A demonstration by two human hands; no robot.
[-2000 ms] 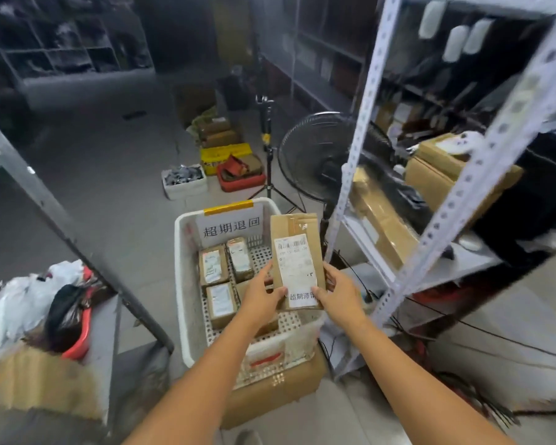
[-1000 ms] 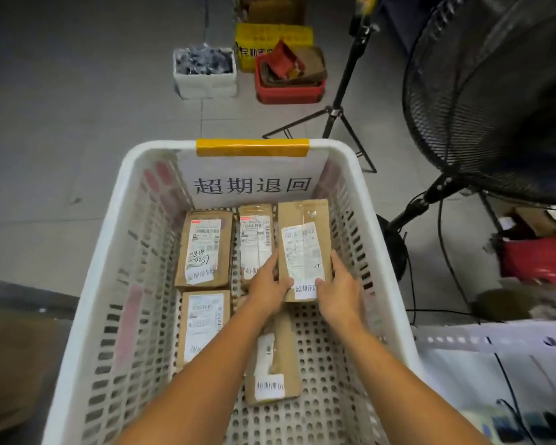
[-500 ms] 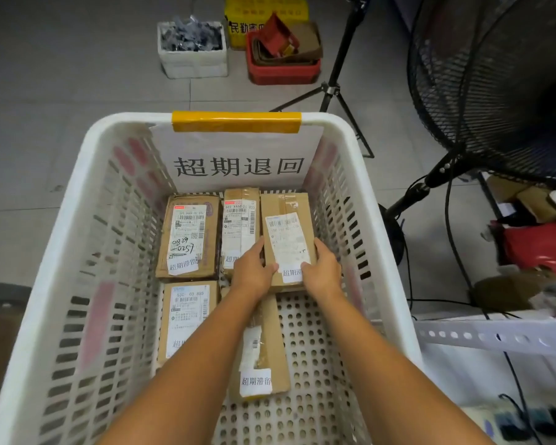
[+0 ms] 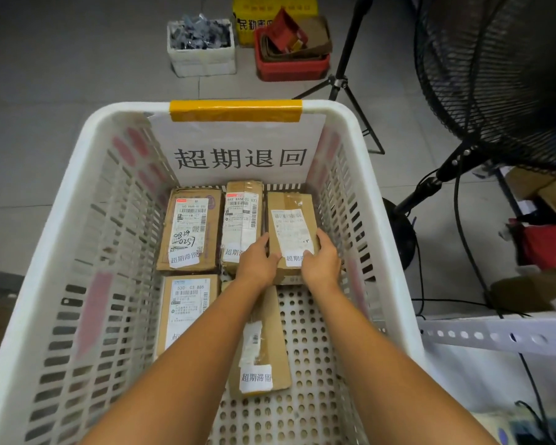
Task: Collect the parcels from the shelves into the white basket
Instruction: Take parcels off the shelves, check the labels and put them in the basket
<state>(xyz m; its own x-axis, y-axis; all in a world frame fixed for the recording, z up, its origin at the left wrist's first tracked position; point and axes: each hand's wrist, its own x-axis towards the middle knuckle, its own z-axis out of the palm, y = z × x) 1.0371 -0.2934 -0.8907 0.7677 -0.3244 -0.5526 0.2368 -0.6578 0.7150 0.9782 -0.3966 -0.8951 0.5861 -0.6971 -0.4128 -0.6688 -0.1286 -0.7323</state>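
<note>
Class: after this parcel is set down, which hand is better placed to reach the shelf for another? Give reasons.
Probably the right hand: it grips the parcel on the side nearer the shelf rail, just past the right wall of the white basket.

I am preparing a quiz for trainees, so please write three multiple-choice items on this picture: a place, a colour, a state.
1. Where in the white basket is the held parcel? A far right corner; B near left corner; C centre.
2. The tape on the far rim is: A blue; B yellow; C green.
3. The parcel is gripped by: A one hand; B no hand; C both hands.
1A: rightmost in the far row. 2B: the strip is yellow. 3C: left hand and right hand curl round its near end.
</note>
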